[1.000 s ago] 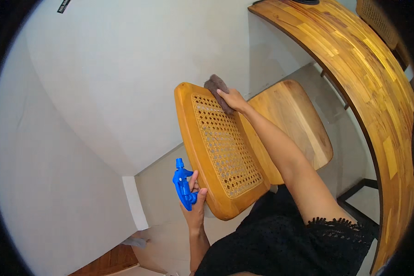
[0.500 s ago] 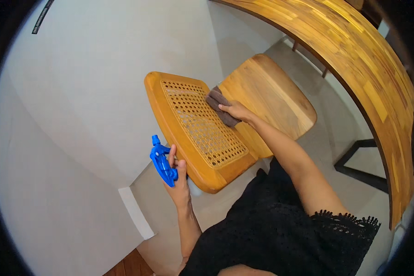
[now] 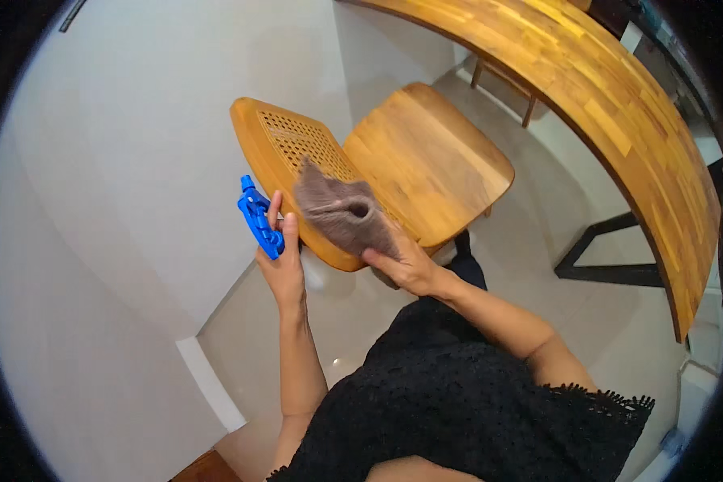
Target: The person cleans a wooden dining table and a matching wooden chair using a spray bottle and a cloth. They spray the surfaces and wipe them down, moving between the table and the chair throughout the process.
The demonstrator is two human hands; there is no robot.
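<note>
A wooden chair [image 3: 434, 161] with a woven cane backrest [image 3: 297, 140] stands in front of me, its back toward me and to the left. My left hand [image 3: 283, 261] is closed around a spray bottle with a blue trigger head [image 3: 260, 218], beside the backrest's outer edge. The bottle's body is mostly hidden behind the hand and the chair. In my right hand [image 3: 410, 265] is a folded grey-brown cloth [image 3: 341, 210], raised in front of the cane and covering its lower part. Whether the cloth touches the backrest, I cannot tell.
A long wooden tabletop [image 3: 562, 72] curves across the far right, with a black metal leg [image 3: 610, 249] below it. White walls [image 3: 153, 120] close in the left side, ending in a pale baseboard [image 3: 209, 381]. Another piece of wooden furniture [image 3: 506, 84] shows under the table.
My right hand has lifted the cloth away from the cane near the seat and drawn it toward me and left. The view has shifted; my left hand still holds the spray bottle.
</note>
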